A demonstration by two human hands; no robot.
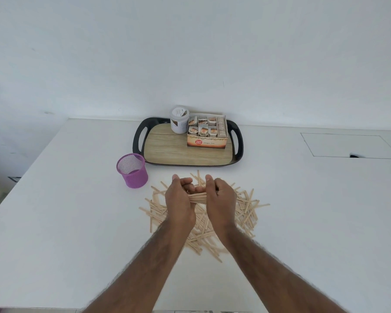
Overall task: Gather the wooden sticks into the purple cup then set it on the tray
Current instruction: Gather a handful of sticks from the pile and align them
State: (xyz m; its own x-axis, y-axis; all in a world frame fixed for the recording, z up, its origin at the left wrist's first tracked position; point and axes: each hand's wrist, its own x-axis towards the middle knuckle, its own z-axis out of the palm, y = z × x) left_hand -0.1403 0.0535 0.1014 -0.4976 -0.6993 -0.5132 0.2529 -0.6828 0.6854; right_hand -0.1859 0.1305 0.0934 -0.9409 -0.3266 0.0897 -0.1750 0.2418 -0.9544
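A loose pile of wooden sticks (246,211) lies scattered on the white table in front of me. My left hand (178,199) and my right hand (220,198) are together above the pile, both curled round one bundle of sticks (198,198) that spans between them. The purple mesh cup (132,170) stands upright and looks empty, to the left of the hands and apart from them. Behind the pile sits the black-rimmed tray (138,136) with a wood-pattern floor.
On the tray's back right stand a white lidded jar (179,119) and an open box of tea bags (207,134). The table's left edge (32,163) runs diagonally. A rectangular hatch outline (348,145) marks the tabletop at far right.
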